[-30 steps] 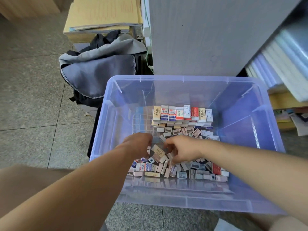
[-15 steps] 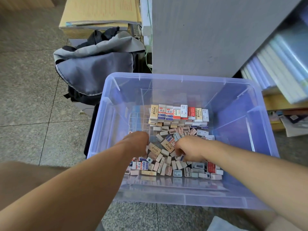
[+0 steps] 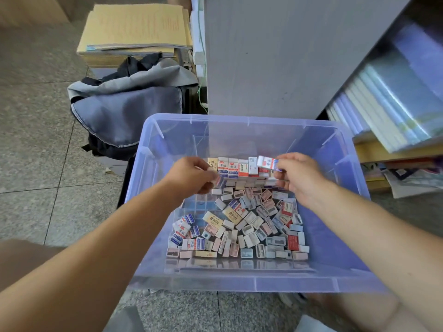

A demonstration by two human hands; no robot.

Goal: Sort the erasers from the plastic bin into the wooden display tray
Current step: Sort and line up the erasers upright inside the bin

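Both arms reach into the translucent pale-purple plastic bin (image 3: 239, 283) on the grey speckled tile floor (image 3: 36, 140). My right hand (image 3: 299, 176) pinches a white rectangular eraser w/ blue + red print (image 3: 267, 162) btwn thumb and fingertips, above the far row; other fingers curled. My left hand (image 3: 191, 174) is curled too, fingertips pinching a small eraser w/ a blue-white wrapper (image 3: 219, 181); it's blurred, so can't tell more.

Btwn the hands, at the bin's far end, a row of upright boxed erasers (image 3: 233, 167) stands side by side, labels facing me. Nearer me, a loose heap of small mixed erasers (image 3: 247, 226) covers the bin bottom: white, pink, grey, a few red, lying every which way, many touching. At the heap's left a clear gridded patch (image 3: 199, 204) shows; can't tell if it's a separate piece.

Outside the bin: a grey-and-black fabric backpack (image 3: 127, 111) just beyond the far-left corner, a stack of tan paper folders (image 3: 136, 27) behind it, a grey cabinet side (image 3: 275, 56) behind the bin, and slanted white books on a shelf (image 3: 374, 104) to the right.
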